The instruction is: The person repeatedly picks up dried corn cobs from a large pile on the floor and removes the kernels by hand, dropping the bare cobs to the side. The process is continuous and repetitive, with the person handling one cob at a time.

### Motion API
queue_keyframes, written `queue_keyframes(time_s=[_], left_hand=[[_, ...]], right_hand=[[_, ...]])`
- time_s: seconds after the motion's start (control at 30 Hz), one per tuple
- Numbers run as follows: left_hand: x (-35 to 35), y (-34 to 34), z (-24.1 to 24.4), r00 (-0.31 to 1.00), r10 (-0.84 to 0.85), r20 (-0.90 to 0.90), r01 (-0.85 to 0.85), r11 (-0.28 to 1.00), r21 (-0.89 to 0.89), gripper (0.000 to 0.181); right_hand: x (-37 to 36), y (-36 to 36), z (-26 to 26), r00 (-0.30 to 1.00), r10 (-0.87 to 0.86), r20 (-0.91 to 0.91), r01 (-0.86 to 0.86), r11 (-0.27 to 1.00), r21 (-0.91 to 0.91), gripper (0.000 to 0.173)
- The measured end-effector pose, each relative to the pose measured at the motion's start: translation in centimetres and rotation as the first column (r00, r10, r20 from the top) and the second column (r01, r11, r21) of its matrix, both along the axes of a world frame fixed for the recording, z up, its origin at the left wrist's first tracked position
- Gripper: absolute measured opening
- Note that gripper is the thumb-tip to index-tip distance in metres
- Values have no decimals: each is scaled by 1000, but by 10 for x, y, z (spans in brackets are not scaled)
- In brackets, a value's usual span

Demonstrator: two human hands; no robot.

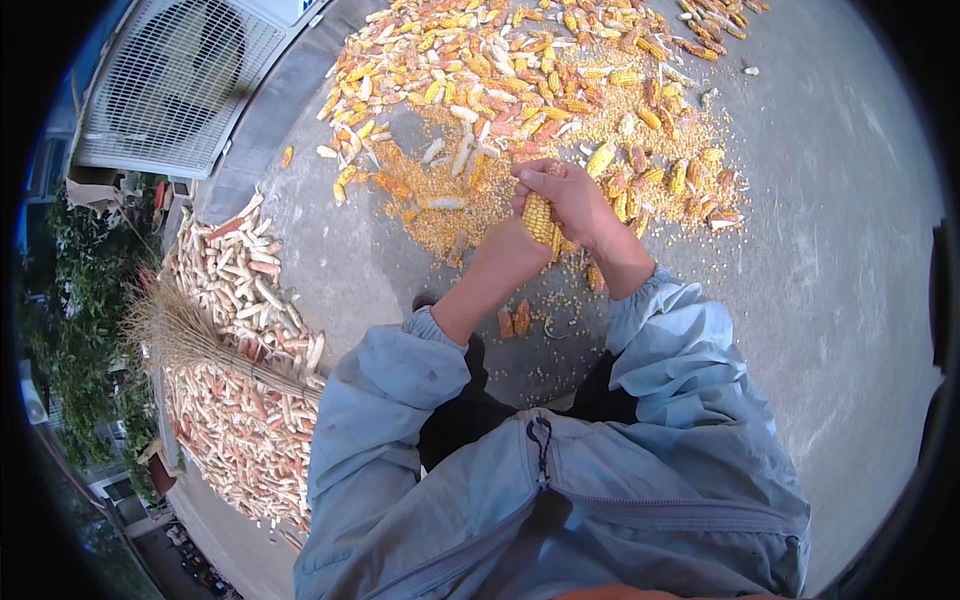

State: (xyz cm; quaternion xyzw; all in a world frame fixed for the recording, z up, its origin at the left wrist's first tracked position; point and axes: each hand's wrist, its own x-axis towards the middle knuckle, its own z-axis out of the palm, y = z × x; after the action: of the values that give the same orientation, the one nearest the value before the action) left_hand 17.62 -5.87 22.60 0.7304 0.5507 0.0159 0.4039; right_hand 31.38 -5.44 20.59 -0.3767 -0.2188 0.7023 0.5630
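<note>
Both hands meet over the edge of a spread of loose yellow corn kernels (480, 214). My left hand (516, 244) is closed around the lower part of a yellow ear of corn (537, 216). Close against it, my right hand (566, 193) grips a reddish corn cob (556, 169), whose end shows above the fingers; its palm side is hidden. The yellow ear lies between the two hands. Below them, two short cob pieces (514, 320) rest on the concrete floor, with scattered kernels around them. Beyond the hands spreads a large heap of partly shelled yellow ears (480, 67).
At the left lies a big pile of bare cobs (232, 442) with a twig broom (217, 352) across it. An air conditioner's outdoor unit (176, 82) stands at the upper left, above green plants (82, 300). Grey concrete floor (825, 262) stretches to the right.
</note>
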Motion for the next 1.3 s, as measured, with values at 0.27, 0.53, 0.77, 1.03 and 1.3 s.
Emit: queue_keyframes(time_s=[0.27,0.53,0.77,1.03,1.3], left_hand=[[6,6,-14,967,-18,-256,97,949,299,48],[-6,13,-8,953,149,266,-71,957,-280,27],[-18,27,-10,863,438,250,-78,605,-792,16],[0,21,-30,985,8,-172,42,958,285,34],[-4,27,0,846,402,350,-107,772,-627,34]], right_hand=[[-14,2,-12,985,-159,65,163,984,-75,22],[-4,9,0,871,-17,491,-51,991,125,23],[-11,23,-9,806,-82,586,-65,972,225,19],[-13,19,-9,809,-108,578,38,990,133,21],[0,21,-11,840,-110,532,2,980,199,27]])
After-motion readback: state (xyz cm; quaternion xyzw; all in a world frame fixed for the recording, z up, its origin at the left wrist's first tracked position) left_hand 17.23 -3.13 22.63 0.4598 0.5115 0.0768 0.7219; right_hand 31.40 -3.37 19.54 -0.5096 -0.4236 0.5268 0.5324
